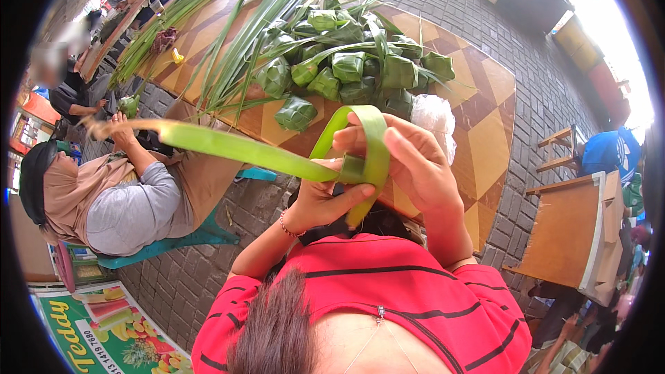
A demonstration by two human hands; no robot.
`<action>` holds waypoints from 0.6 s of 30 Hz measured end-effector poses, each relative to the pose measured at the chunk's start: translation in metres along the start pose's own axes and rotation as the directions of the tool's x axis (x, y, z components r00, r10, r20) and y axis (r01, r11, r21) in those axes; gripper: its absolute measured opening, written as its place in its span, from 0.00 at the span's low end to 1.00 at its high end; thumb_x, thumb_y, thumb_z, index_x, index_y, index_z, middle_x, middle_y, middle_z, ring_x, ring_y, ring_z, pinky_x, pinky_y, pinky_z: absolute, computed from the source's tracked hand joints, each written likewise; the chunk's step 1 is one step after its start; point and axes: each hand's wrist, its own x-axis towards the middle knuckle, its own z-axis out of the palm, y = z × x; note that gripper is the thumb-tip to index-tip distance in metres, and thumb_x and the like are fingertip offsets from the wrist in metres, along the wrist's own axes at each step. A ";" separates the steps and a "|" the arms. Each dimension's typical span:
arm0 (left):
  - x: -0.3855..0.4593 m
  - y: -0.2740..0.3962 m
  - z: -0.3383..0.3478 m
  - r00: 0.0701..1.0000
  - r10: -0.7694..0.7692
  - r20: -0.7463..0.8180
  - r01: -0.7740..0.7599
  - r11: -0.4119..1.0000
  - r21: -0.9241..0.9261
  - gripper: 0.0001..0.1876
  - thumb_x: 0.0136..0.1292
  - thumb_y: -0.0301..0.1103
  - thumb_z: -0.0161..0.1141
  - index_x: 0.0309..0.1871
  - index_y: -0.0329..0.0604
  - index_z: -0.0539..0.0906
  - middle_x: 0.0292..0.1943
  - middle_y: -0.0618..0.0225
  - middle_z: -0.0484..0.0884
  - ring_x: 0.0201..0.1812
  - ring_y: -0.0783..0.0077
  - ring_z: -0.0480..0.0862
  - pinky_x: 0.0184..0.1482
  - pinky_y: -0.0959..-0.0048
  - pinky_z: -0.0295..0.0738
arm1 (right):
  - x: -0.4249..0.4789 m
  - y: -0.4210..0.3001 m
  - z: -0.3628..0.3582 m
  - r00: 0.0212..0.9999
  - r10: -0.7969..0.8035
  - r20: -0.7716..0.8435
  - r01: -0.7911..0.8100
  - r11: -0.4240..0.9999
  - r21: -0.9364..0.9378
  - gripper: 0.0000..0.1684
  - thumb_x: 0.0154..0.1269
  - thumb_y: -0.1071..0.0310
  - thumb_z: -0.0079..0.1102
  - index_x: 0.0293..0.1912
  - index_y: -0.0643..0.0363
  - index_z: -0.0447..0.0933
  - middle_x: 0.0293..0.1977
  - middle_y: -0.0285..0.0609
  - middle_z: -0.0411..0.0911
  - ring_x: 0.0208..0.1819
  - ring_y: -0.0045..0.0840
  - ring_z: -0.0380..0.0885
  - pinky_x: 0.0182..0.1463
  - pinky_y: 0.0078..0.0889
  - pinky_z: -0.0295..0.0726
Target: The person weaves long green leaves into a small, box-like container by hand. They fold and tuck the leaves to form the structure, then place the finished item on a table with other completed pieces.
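Observation:
A green palm-leaf strip point(244, 153) is looped and crossed over itself in front of my chest. My left hand point(324, 202) grips the crossing from below, thumb pressed on the leaf. Around the upper loop curl the fingers of my right hand point(423, 161), with the band between thumb and fingers. One long end of the strip reaches left to a frayed brown tip; a short end hangs beneath my left thumb. Beyond my hands, a heap of woven palm-leaf pouches point(350, 67) lies on the patterned table point(488, 130), and a single pouch point(296, 113) sits nearer me.
Loose palm leaves point(228, 57) cover the table's left side. A clear plastic bag point(434, 119) rests by the heap. At my left a person point(132, 213) sits on a teal plastic chair point(208, 236), holding a woven pouch point(128, 106). A wooden table point(561, 228) stands right.

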 end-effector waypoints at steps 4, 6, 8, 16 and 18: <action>-0.006 0.006 -0.008 0.983 -0.019 -0.183 -0.010 0.988 -0.154 0.08 0.62 0.29 0.62 0.41 0.35 0.81 0.34 0.67 0.82 0.34 0.78 0.78 0.36 0.79 0.72 | 0.001 0.009 -0.003 0.997 -0.036 -0.063 0.039 0.998 0.047 0.17 0.73 0.68 0.46 0.54 0.68 0.70 0.43 0.48 0.80 0.44 0.27 0.81 0.50 0.30 0.80; 0.009 0.009 -0.020 0.918 0.174 -0.357 -0.166 0.985 0.053 0.12 0.69 0.34 0.51 0.38 0.32 0.77 0.29 0.60 0.81 0.27 0.77 0.76 0.29 0.80 0.69 | 0.000 0.011 -0.008 0.994 -0.054 -0.094 0.060 0.997 0.058 0.16 0.72 0.68 0.47 0.54 0.68 0.71 0.37 0.47 0.81 0.43 0.28 0.81 0.51 0.33 0.80; 0.033 0.019 -0.029 0.875 0.226 -0.428 -0.176 0.972 0.153 0.11 0.70 0.30 0.50 0.42 0.30 0.79 0.30 0.63 0.82 0.30 0.79 0.77 0.31 0.79 0.70 | 0.000 0.010 -0.011 0.997 -0.073 -0.038 0.077 0.991 0.114 0.16 0.72 0.68 0.47 0.54 0.68 0.71 0.35 0.45 0.81 0.42 0.29 0.81 0.51 0.33 0.79; 0.073 -0.006 -0.016 0.981 -0.182 -0.064 0.157 0.946 -0.284 0.17 0.73 0.35 0.46 0.50 0.29 0.79 0.39 0.61 0.84 0.31 0.82 0.80 0.35 0.83 0.74 | 0.031 -0.022 -0.012 0.964 -0.226 0.140 0.179 0.941 0.287 0.21 0.74 0.66 0.42 0.59 0.71 0.65 0.35 0.42 0.74 0.37 0.32 0.81 0.42 0.33 0.81; 0.069 -0.004 -0.009 0.974 -0.224 -0.029 0.205 0.932 -0.298 0.19 0.74 0.37 0.45 0.51 0.28 0.77 0.39 0.59 0.84 0.32 0.79 0.81 0.36 0.81 0.76 | 0.039 -0.037 -0.026 0.950 -0.283 0.135 0.244 0.937 0.248 0.23 0.74 0.66 0.42 0.62 0.71 0.63 0.39 0.42 0.74 0.37 0.27 0.77 0.36 0.28 0.78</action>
